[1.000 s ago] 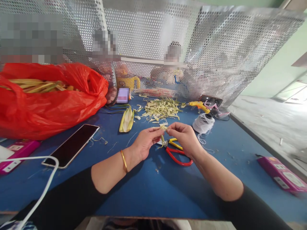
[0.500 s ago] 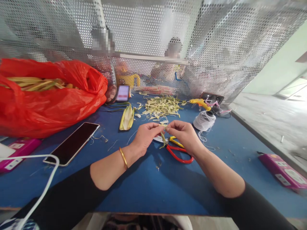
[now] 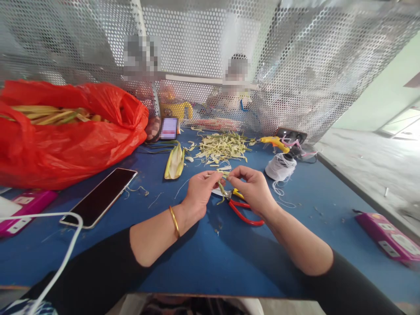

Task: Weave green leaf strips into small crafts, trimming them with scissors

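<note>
Over the middle of the blue table, my left hand (image 3: 201, 191) pinches a thin green-yellow husk strip (image 3: 222, 190) whose end hangs down. Facing it, my right hand (image 3: 251, 186) has thumb and forefinger closed at the other end of the same strip. Just below the fingers lie scissors (image 3: 244, 214) with red and yellow handles, partly behind my right hand. A heap of cut husk pieces (image 3: 223, 146) is spread beyond my hands. Left of the heap rests a broad pale husk (image 3: 175, 162).
A red plastic bag (image 3: 75, 144) of long husks fills the left, with a phone (image 3: 100, 199) in front. White thread (image 3: 280, 166) and a yellow glue gun (image 3: 275, 142) are at right. Purple power strips (image 3: 390, 236) lie at the sides. A perforated screen (image 3: 197, 39) stands behind; people sit beyond.
My left hand has turned slightly, its wrist shifting right. My right fingers have moved a little along the strip. The view has shifted slightly.
</note>
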`<state>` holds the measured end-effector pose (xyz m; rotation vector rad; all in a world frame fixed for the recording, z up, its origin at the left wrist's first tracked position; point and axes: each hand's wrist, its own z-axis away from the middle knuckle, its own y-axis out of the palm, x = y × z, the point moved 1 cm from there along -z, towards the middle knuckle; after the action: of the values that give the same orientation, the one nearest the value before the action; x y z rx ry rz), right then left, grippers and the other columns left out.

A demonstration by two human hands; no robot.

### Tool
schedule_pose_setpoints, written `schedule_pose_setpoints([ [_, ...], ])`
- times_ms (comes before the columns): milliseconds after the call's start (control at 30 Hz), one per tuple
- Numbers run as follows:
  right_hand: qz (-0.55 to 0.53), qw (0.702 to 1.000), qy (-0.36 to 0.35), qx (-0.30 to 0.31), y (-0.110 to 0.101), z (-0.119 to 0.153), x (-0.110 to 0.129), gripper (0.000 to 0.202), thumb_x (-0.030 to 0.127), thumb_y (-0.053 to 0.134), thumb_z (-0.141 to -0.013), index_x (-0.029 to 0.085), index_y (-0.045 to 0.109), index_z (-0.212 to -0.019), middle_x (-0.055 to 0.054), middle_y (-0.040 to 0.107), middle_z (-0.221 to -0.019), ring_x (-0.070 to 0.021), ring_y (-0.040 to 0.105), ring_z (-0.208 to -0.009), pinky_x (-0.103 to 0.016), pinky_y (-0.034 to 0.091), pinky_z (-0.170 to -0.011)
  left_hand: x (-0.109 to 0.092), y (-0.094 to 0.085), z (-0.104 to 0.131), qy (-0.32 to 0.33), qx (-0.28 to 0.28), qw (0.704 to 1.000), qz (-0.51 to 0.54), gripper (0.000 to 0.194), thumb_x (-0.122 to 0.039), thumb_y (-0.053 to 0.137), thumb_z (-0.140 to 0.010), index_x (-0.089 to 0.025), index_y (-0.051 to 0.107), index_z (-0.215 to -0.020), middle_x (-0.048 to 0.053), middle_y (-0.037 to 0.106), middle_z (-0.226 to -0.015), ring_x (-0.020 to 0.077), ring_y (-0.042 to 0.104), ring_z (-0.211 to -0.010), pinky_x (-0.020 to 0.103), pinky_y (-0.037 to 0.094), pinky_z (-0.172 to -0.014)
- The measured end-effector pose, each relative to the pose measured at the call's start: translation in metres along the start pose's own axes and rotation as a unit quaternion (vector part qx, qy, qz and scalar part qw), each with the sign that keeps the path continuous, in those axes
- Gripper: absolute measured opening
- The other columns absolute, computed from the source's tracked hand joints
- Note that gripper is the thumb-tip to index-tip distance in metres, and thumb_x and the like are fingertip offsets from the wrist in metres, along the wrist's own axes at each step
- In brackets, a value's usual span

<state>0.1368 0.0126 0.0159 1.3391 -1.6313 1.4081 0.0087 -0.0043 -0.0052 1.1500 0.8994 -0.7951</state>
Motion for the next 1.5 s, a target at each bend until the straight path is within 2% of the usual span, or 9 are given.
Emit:
schedule_pose_setpoints([
  [200,-0.029,0.999,0.031,0.005,-0.002,-0.002,-0.004,0.019,0.035,0.064,-0.068,0.018,0.059,-0.061,0.003,0.053,-0.057,-0.0110,0.043,-0.057,-0.026,0.035,-0.057,0.000,-0.004,-0.004,-0.041,0.035,0.998,0.034,0.023,-0.032,0.081,-0.057,-0.015,0.069,-0.066,0.003,0.068,-0.064,0.0131,0.060,-0.065,0.027,0.048,-0.071],
  [300,-0.020,0.999,0.029,-0.021,-0.006,-0.004,-0.003,0.022,0.039,0.064,-0.069,0.018,0.061,-0.063,0.002,0.054,-0.058,-0.0120,0.044,-0.059,-0.027,0.035,-0.057,-0.005,-0.007,-0.006,-0.055,0.067,0.995,0.046,0.035,-0.044,0.082,-0.059,-0.014,0.071,-0.074,0.006,0.071,-0.071,0.0148,0.064,-0.069,0.027,0.049,-0.073],
  [467,0.025,0.999,-0.015,-0.043,-0.009,-0.006,0.001,0.019,0.037,0.061,-0.070,0.019,0.061,-0.062,0.001,0.059,-0.061,-0.0136,0.049,-0.061,-0.028,0.038,-0.061,-0.013,-0.009,-0.006,-0.067,0.066,0.995,0.042,0.051,-0.064,0.069,-0.067,-0.013,0.069,-0.074,0.009,0.072,-0.070,0.0174,0.068,-0.068,0.028,0.051,-0.072],
  [667,0.019,0.999,-0.027,-0.043,-0.009,-0.006,0.001,0.017,0.035,0.061,-0.069,0.020,0.061,-0.062,0.001,0.059,-0.060,-0.0134,0.048,-0.060,-0.027,0.039,-0.060,-0.012,-0.008,-0.005,-0.060,0.046,0.997,0.033,0.021,-0.034,0.075,-0.070,-0.016,0.065,-0.070,0.006,0.072,-0.068,0.0155,0.067,-0.065,0.028,0.052,-0.072],
  [833,0.018,0.998,-0.039,-0.040,-0.009,-0.007,0.002,0.017,0.034,0.061,-0.069,0.020,0.061,-0.061,0.000,0.060,-0.061,-0.0137,0.049,-0.061,-0.028,0.040,-0.061,-0.013,-0.009,-0.006,-0.073,0.046,0.996,0.023,0.028,-0.042,0.075,-0.069,-0.016,0.064,-0.068,0.008,0.072,-0.070,0.0177,0.069,-0.068,0.029,0.051,-0.071],
  [1000,0.013,0.999,-0.030,-0.034,-0.009,-0.007,0.001,0.017,0.033,0.062,-0.069,0.019,0.062,-0.061,0.001,0.059,-0.060,-0.0134,0.049,-0.060,-0.028,0.039,-0.061,-0.012,-0.010,-0.006,-0.052,0.043,0.998,0.005,0.017,-0.029,0.074,-0.070,-0.016,0.064,-0.067,0.003,0.070,-0.069,0.0153,0.068,-0.068,0.027,0.049,-0.071],
  [1200,-0.020,0.999,0.021,-0.027,-0.010,-0.008,-0.003,0.020,0.037,0.065,-0.067,0.018,0.063,-0.062,0.001,0.057,-0.059,-0.0122,0.047,-0.059,-0.027,0.037,-0.059,-0.007,-0.008,-0.005,-0.047,0.045,0.997,0.029,0.017,-0.028,0.074,-0.070,-0.017,0.062,-0.067,0.002,0.070,-0.072,0.0137,0.066,-0.068,0.029,0.050,-0.077],
  [1400,-0.032,0.999,0.035,0.000,-0.010,-0.010,-0.004,0.023,0.041,0.066,-0.067,0.018,0.064,-0.065,0.001,0.057,-0.061,-0.0127,0.047,-0.060,-0.027,0.038,-0.060,-0.008,-0.009,-0.006,-0.056,0.081,0.995,-0.021,0.026,-0.033,0.082,-0.061,-0.016,0.072,-0.078,0.004,0.071,-0.074,0.0137,0.063,-0.069,0.026,0.046,-0.071],
  [1500,-0.048,0.998,0.034,-0.022,-0.011,-0.011,-0.004,0.026,0.044,0.064,-0.071,0.018,0.066,-0.071,0.000,0.061,-0.065,-0.0149,0.052,-0.067,-0.028,0.042,-0.064,-0.008,-0.009,-0.007,-0.059,0.069,0.996,-0.024,0.023,-0.031,0.082,-0.059,-0.016,0.074,-0.074,0.005,0.072,-0.076,0.0138,0.062,-0.072,0.026,0.043,-0.070],
])
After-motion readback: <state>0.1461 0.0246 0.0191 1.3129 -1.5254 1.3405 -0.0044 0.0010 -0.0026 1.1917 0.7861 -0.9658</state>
